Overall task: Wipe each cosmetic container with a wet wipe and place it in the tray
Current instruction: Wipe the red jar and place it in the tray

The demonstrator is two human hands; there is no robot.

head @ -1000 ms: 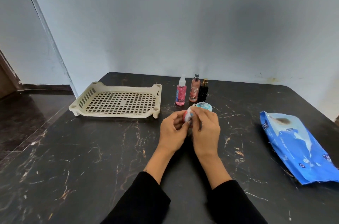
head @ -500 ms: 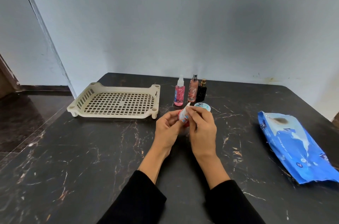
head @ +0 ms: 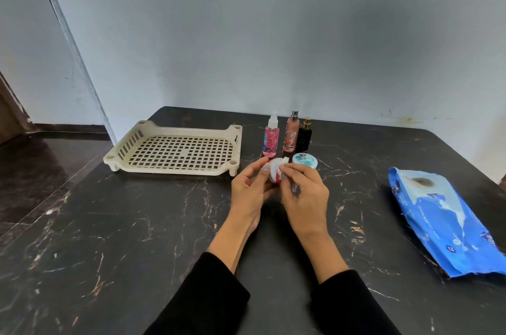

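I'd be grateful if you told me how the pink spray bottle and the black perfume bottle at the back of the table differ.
The pink spray bottle is see-through with pink liquid; the black perfume bottle is opaque and dark. The pink one has a white top, the black one a gold top. The pink one stands at the left end of the row, the black one at the right end. Both stand upright on the table, outside the tray.

The small red-and-white jar (head: 274, 173) has been turned in the left hand (head: 250, 192), so that more of its round face is shown than a second ago. The left fingers have been opened wider around it. The white wipe (head: 284, 161), pinched by the right hand (head: 304, 192), has been drawn to the jar's upper right edge.
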